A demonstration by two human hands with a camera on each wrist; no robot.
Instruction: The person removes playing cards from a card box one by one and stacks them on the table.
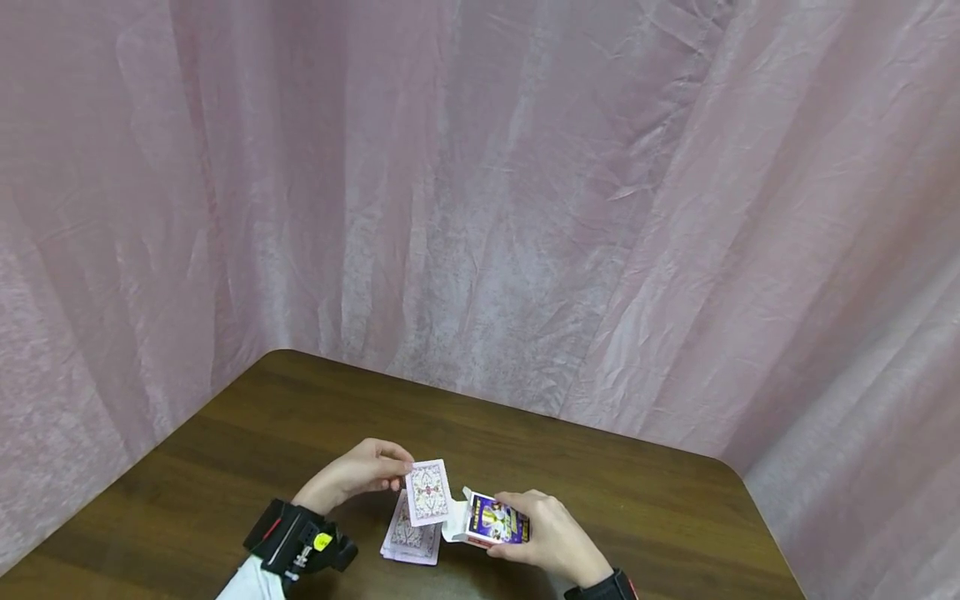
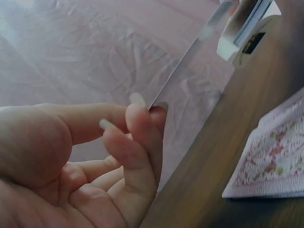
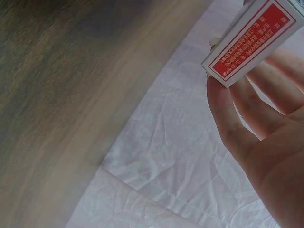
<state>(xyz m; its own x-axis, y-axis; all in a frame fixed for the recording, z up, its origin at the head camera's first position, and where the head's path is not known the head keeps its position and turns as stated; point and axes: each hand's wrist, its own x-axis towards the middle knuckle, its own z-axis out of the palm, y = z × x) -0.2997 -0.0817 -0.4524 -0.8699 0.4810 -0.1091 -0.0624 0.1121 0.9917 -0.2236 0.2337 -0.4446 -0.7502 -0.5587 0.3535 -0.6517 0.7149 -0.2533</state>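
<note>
Between thumb and fingertips my left hand pinches a playing card by its left edge, patterned back up. Seen edge-on in the left wrist view, the card looks thin. Beneath it a loose stack of playing cards lies on the table, its floral backs facing up. My right hand grips a purple and white card box by its sides, the opened flap towards the held card. In the right wrist view the box shows a red printed side, and cards show in its mouth in the left wrist view.
The brown wooden table has rounded far corners. A pink curtain hangs close behind its back edge and along its left side. Black camera straps circle both wrists.
</note>
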